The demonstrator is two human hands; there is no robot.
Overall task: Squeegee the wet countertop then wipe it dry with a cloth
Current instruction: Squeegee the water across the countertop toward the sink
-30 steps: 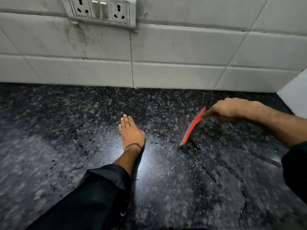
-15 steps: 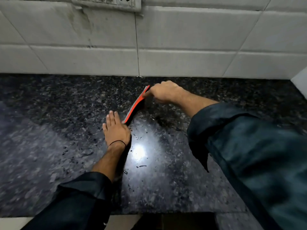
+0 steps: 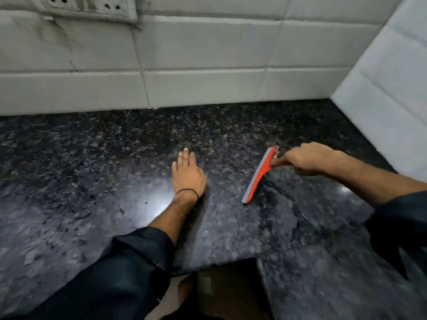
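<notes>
- Since half a second ago, the right hand point(image 3: 307, 159) has carried the squeegee point(image 3: 260, 175) away from the left hand point(image 3: 188, 175), from just beside its fingertips to a spot well to its right.
- Right hand: fingers curled tight around the squeegee's handle, which the fist hides almost fully; only the orange head with its grey blade shows.
- Squeegee blade runs diagonally, its near end low by the counter point(image 3: 92, 158); motion blur makes it hard to tell whether the whole edge touches.
- Left hand: lies flat, palm down, fingers straight and together, holding nothing. A thin black band point(image 3: 188, 191) circles the wrist.
- Dark speckled counter shines under a light glare beside the left wrist; a ragged patch of water point(image 3: 288, 204) spreads right of the blade.
- Both dark sleeves are cut off by the frame edges.
- Socket plate point(image 3: 87, 6) on the tiled wall point(image 3: 208, 65) is cropped at the top.
- A bare foot point(image 3: 186, 289) shows dimly below the counter's front edge.
</notes>
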